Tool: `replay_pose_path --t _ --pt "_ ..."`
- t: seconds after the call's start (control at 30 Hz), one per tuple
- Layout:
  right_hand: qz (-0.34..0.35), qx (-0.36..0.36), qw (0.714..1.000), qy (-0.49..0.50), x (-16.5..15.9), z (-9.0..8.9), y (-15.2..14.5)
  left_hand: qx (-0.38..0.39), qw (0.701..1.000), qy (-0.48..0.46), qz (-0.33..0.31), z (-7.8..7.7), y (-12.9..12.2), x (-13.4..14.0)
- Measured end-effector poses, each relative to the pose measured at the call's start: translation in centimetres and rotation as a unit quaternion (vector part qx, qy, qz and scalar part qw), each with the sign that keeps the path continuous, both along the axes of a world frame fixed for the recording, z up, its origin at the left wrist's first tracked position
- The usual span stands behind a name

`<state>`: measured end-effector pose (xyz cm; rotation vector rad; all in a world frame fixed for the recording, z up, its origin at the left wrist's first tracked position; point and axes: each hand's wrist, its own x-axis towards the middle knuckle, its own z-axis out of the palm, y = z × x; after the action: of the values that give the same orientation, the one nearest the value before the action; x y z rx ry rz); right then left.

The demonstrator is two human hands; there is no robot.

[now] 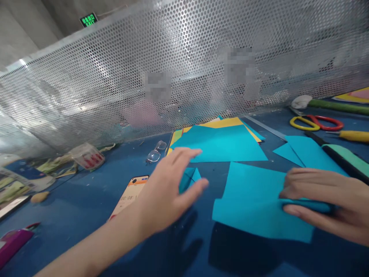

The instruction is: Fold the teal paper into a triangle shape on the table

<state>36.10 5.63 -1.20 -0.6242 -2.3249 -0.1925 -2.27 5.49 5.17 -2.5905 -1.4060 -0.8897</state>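
Note:
My right hand pinches the right part of a blue sheet of paper between thumb and fingers. The sheet is partly folded, its lower left edge lifted off the table and casting a shadow. My left hand hovers left of the sheet with fingers apart and nothing in them. Just behind its thumb lies a small folded blue paper piece, partly hidden by the hand. Beyond both hands sits a stack of coloured paper, with a blue sheet on top and yellow ones beneath.
Left of my hands lie a phone and eyeglasses. At right are folded blue paper, red-and-yellow scissors and a mint-green-and-black tool. A purple object lies near left. A perforated metal screen rises behind the table.

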Motion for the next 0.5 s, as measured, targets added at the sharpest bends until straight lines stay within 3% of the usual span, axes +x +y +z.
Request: replay_pose_path --t 0.1,0.23,0.4,0.5 --pt "0.049 -0.013 0.998 -0.029 0.6 -0.1 -1.3 -0.014 0.999 0.037 -0.033 0.0 -0.8 2.2" --pt "0.018 0.005 0.997 -0.070 1.4 -1.9 -2.4 -0.045 0.991 0.090 -0.084 -0.6 -1.8 4.8" --pt "0.005 0.034 0.996 -0.084 1.2 -4.0 -3.0 -0.089 0.970 0.162 -0.156 -4.5 -5.4 4.3" --pt "0.013 0.008 0.996 -0.086 1.6 -4.2 -3.5 -0.046 0.950 0.207 -0.231 -6.7 -7.1 3.3"
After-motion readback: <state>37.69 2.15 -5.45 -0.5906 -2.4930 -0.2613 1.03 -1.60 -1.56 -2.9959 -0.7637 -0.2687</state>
